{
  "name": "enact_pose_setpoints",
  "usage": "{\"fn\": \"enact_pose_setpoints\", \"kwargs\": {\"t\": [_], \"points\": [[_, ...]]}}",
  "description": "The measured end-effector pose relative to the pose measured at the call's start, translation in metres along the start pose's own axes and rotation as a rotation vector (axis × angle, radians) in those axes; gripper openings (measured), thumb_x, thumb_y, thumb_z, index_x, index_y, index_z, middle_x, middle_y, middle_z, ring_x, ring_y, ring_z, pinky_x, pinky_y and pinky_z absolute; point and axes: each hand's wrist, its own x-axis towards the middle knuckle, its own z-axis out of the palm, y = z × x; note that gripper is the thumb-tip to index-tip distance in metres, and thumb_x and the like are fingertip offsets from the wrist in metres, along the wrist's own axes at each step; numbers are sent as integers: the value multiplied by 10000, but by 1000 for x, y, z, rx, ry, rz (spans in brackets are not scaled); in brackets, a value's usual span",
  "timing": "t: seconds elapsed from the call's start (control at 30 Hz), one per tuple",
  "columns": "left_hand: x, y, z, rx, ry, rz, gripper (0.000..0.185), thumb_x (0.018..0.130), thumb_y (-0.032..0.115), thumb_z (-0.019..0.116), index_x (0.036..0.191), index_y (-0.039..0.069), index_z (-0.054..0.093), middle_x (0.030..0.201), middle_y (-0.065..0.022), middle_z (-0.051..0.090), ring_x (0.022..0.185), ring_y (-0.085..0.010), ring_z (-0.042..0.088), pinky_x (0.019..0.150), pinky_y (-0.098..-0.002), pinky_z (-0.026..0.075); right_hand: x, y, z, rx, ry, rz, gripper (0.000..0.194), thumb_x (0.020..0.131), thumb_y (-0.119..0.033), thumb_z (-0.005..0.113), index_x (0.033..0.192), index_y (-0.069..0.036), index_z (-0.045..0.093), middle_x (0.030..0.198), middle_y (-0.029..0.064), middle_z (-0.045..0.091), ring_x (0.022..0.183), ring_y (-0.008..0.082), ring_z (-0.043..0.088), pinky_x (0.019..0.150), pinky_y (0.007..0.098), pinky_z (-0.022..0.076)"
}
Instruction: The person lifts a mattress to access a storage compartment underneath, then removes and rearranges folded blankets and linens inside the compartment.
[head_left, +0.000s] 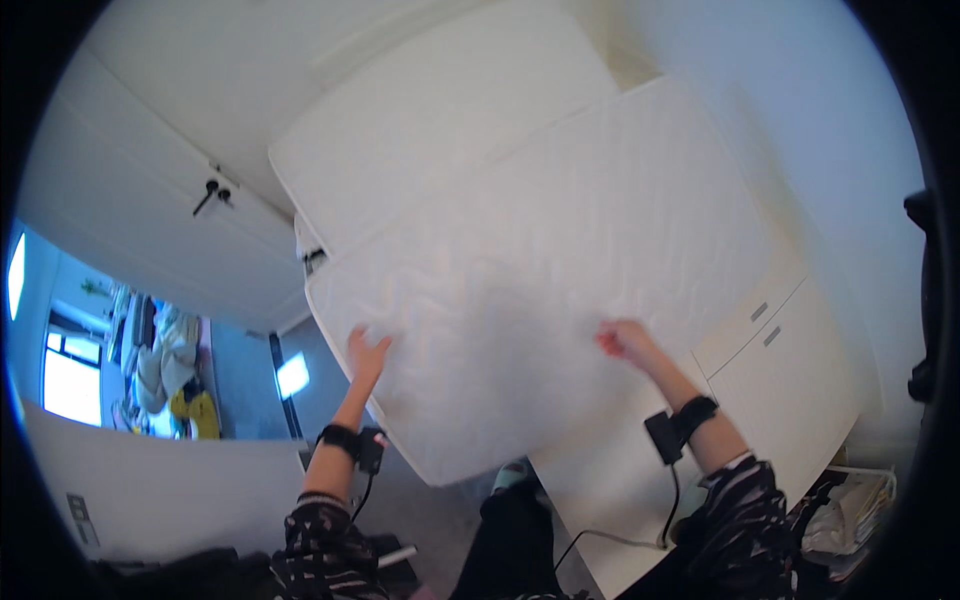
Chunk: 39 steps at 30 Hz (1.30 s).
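Note:
A white quilted mattress (525, 270) lies in front of me, its surface marked by a wavy stitched pattern. Over its left side, close to the rounded edge, is my left hand (367, 352), thumb and fingers apart and holding nothing. My right hand (626, 343) is over the right part of the mattress with its fingers curled; motion blur hides whether they close fully or touch the cover. Beyond a straight seam, another white mattress or padded panel (450, 112) extends to the back.
White cabinet doors (787, 360) with small grey handles stand at right. At left is a white door (172, 187) with a black handle (206, 196), beside a doorway to a cluttered room. A wire basket (847, 517) holds items at lower right. A cable (615, 536) runs near my legs.

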Motion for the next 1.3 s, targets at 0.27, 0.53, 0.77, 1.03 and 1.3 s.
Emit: {"fn": "enact_pose_setpoints", "kwargs": {"t": [0.27,0.53,0.77,1.03,1.3], "points": [[153,-195,-14,-803,-227,-785,1093,633,820,488,1410,85,264,1468,-147,237,1319,-369,252,979,-656,201,0,40,78,261,-131,175,265,908,-274,539,984,-21,521,855,123,628,659,131,579,601,250,502],[164,-142,-38,-1455,-688,-603,951,725,816,341,1382,128,343,1420,-92,352,1284,-330,330,1027,-566,234,-89,22,110,388,115,112,253,917,-267,520,990,-24,523,887,105,621,706,130,577,647,242,501],[73,-112,-148,-1420,-1158,-294,827,756,684,494,1367,141,368,1372,-74,422,1270,-287,364,1038,-511,269,-206,-30,187,164,44,-180,302,874,-344,584,934,-51,551,842,56,617,707,100,560,676,242,490],[-69,-74,-226,-862,-1446,101,1014,487,336,878,1328,32,399,1297,-75,483,1221,-208,408,1019,-394,329,-331,-86,258,-172,230,-373,965,720,-623,627,1179,189,380,1269,263,336,1058,316,493,701,401,545],[-207,6,-248,-430,-1470,956,868,493,301,897,1165,41,414,1055,-112,515,1059,-205,480,900,-350,383,-414,-12,236,-327,658,-325,1096,614,-555,759,1068,278,210,1012,292,469,736,284,601,425,305,504]]}}
